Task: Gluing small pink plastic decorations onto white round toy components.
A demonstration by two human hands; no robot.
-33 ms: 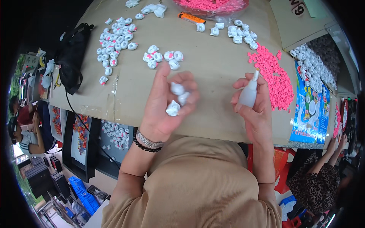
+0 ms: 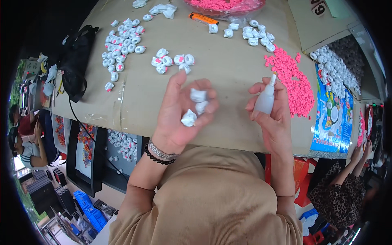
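Note:
My left hand [image 2: 179,110] is cupped, palm up, over the near part of the table. Three small white cat-head pieces [image 2: 188,118] lie in it, two by the curled fingers and one on the palm; the fingers are slightly blurred. My right hand [image 2: 272,112] grips a translucent squeeze bottle [image 2: 264,101] with its narrow nozzle pointing up. Just beyond my left hand sit two small groups of white pieces with pink bows [image 2: 162,61]. To the right of the bottle spreads a heap of small pink bow-shaped parts [image 2: 292,81].
A larger cluster of white pieces [image 2: 124,43] lies far left, beside a black bag [image 2: 77,61]. Plain white pieces [image 2: 259,34], an orange box [image 2: 203,18] and a basin of pink parts [image 2: 228,11] are at the back. Trays [image 2: 98,163] stand lower left; a person [image 2: 339,192] works at right.
My left hand has shifted slightly right, and the white pieces in it have rolled a little. The bottle in my right hand stays almost where it was.

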